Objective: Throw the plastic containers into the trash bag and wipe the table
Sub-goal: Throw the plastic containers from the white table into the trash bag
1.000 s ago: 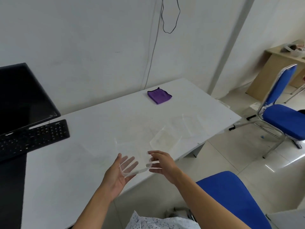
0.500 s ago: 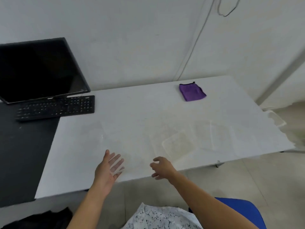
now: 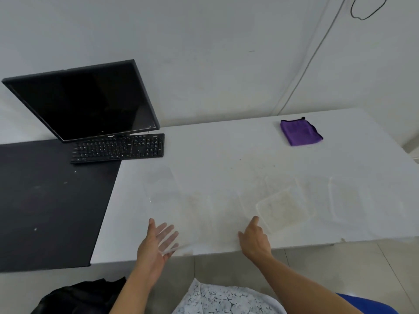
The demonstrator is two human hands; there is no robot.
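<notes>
I read this as the clearing step, with the wiping not yet begun; the purple cloth [image 3: 300, 132] lies folded at the far side of the white table [image 3: 215, 152], well apart from both hands. The left hand [image 3: 154, 245] is palm-up at the near edge, fingers straight and spread; a clear plastic piece [image 3: 170, 240] seems to lie across them, though it is so transparent that I cannot fix its outline; no finger curls round it. The right hand [image 3: 255, 240] hangs over the table's front edge, fingers loosely extended and gripping nothing, forefinger just short of the stained container [image 3: 284, 208]. That container sits mouth-up near the front edge, holding only a yellowish smear and specks on its floor; a second container [image 3: 280, 184] lies partly behind it, and a third container [image 3: 344, 198] sits to the right; both look empty. Next I want the right hand closing on the stained container's near rim; thin plastic will flex, so a corner is the safer hold; then both pieces go down to the black bag [image 3: 77, 295] on the floor at lower left, which I take for the trash bag.
</notes>
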